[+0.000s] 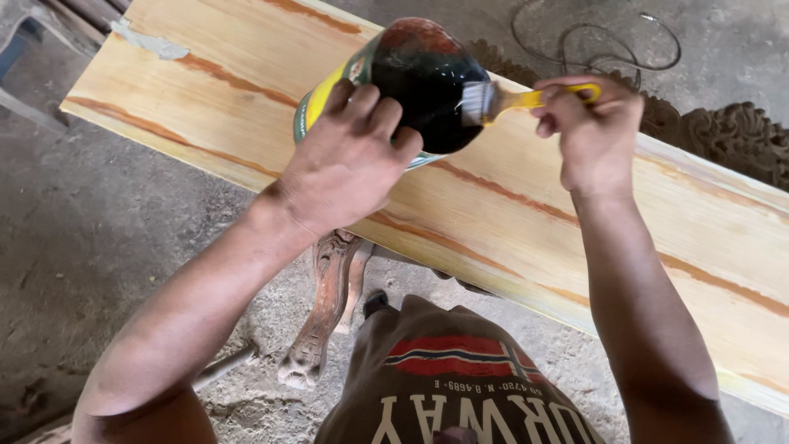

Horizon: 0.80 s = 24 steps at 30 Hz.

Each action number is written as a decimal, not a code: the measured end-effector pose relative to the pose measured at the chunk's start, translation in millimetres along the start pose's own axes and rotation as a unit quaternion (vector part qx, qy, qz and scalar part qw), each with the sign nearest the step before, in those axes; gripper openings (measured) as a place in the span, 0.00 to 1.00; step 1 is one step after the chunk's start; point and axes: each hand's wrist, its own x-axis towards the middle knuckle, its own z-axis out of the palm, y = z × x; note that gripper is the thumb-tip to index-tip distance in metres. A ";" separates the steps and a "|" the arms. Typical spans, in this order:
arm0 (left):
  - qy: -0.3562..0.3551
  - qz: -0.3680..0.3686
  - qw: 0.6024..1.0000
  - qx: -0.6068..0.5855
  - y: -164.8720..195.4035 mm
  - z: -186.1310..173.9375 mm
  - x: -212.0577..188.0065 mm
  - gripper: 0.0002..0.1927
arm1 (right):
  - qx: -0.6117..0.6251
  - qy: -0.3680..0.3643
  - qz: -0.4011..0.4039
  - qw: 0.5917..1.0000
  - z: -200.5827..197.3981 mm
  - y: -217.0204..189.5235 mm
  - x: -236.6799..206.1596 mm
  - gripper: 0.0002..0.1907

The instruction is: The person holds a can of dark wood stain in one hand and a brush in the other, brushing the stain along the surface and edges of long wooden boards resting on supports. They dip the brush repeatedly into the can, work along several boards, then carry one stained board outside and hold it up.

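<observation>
Yellow-handled brush (pixel 526 99) in right hand (pixel 593 136)

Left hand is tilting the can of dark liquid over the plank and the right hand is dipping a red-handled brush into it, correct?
Not quite: the brush has a yellow handle, not red, as the head view shows. The rest holds: the left hand tilts the can of dark liquid over the plank, and the right hand dips the bristles into it.
</observation>
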 end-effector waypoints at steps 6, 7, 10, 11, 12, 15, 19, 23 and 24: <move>0.014 -0.008 1.000 -0.009 -9.5 3.9 1.7 0.10 | 0.185 0.098 0.077 0.975 -37.6 14.0 -11.8 0.09; 0.011 -0.008 1.000 -0.004 -10.9 3.1 1.2 0.11 | 0.222 0.112 0.094 0.964 -44.7 17.8 -13.0 0.09; -0.003 -0.020 1.000 -0.012 -15.7 -2.9 -3.5 0.10 | 0.273 0.148 0.122 0.943 -60.3 30.1 -11.7 0.10; -0.001 -0.026 1.000 -0.013 -17.6 -5.8 -6.2 0.11 | 0.280 0.160 0.127 0.938 -61.3 34.4 -7.9 0.10; 0.001 -0.032 0.999 -0.011 -17.8 -10.2 -12.7 0.12 | 0.251 0.174 0.129 0.943 -58.6 40.4 -4.1 0.10; 0.015 -0.049 0.999 0.000 -25.6 -20.2 -28.9 0.11 | 0.179 0.206 0.140 0.952 -33.0 60.5 19.5 0.10; 0.030 -0.085 0.996 -0.009 -31.2 -30.4 -52.8 0.10 | 0.135 0.208 0.186 0.951 12.6 88.1 50.9 0.11; 0.034 -0.112 0.993 -0.011 -36.9 -47.4 -76.6 0.06 | 0.035 0.235 0.255 0.937 19.1 99.7 58.8 0.09; 0.024 -0.118 0.993 -0.013 -37.0 -53.8 -83.5 0.05 | 0.009 0.254 0.280 0.926 10.4 102.2 55.9 0.09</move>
